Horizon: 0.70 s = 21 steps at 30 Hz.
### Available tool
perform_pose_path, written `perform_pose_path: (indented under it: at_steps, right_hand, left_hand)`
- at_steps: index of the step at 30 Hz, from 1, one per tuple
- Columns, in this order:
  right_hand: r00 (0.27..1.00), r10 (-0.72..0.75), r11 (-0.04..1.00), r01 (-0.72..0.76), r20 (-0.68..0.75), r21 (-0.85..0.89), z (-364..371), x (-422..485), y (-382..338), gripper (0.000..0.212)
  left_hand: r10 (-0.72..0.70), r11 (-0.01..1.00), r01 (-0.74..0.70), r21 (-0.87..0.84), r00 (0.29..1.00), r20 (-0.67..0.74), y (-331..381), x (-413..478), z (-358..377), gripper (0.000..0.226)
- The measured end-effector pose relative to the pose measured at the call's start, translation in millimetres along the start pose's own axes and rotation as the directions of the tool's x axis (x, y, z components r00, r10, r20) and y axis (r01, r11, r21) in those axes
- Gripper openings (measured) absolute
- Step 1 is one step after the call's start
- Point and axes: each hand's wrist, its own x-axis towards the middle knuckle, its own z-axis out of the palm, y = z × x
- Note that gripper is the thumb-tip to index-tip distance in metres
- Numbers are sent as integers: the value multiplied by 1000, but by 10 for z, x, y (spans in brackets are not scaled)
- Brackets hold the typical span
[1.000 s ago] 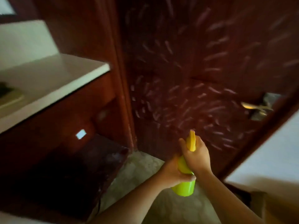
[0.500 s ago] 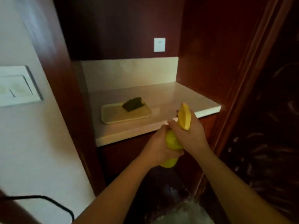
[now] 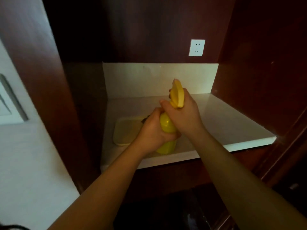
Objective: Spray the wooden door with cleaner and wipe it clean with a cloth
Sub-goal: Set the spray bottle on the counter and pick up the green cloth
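Observation:
I hold a yellow spray bottle (image 3: 167,124) upright over a pale counter (image 3: 224,120) in a wooden niche. My left hand (image 3: 153,130) wraps the bottle's body. My right hand (image 3: 181,112) grips its neck, with the yellow spray head (image 3: 177,94) sticking up above my fingers. A cream tray (image 3: 126,130) lies on the counter behind my left hand; a dark cloth (image 3: 144,120) on it shows only as a sliver past my knuckles. The wooden door is out of view except for its frame edge (image 3: 282,160) at the right.
A white wall socket (image 3: 197,47) sits on the dark wooden back panel above a pale backsplash (image 3: 149,78). A white wall with a switch plate (image 3: 8,103) fills the left side. Dark wooden side panels (image 3: 259,72) enclose the niche.
My view has swung left from the sprayed door to the counter niche. Both hands carried the bottle along and now hold it over the counter, in front of the tray.

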Motion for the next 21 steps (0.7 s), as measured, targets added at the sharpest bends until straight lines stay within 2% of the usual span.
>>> perform_pose_path:
  at_steps: [5,12,16,18,21]
  right_hand:
    - [1000,7,1000,-7,-30,-6,-372,507,462,44]
    - [994,49,996,-42,99,-79,-710,1100,1267,36]
    - [988,62,998,-58,138,-33,-647,1222,1502,39]
    - [990,82,997,-82,117,-2,-617,1276,1565,37]
    - [989,101,994,-104,106,25,-599,1312,1598,35]
  left_hand:
    - [-33,998,34,-48,999,16,125,554,609,74]
    - [-96,994,95,56,995,21,16,1205,1305,80]
    - [-97,993,94,73,995,31,-88,1314,1423,83]
    - [-104,992,99,79,992,67,-111,1372,1422,83]
    - [-150,980,120,158,969,194,-123,1443,1300,83]
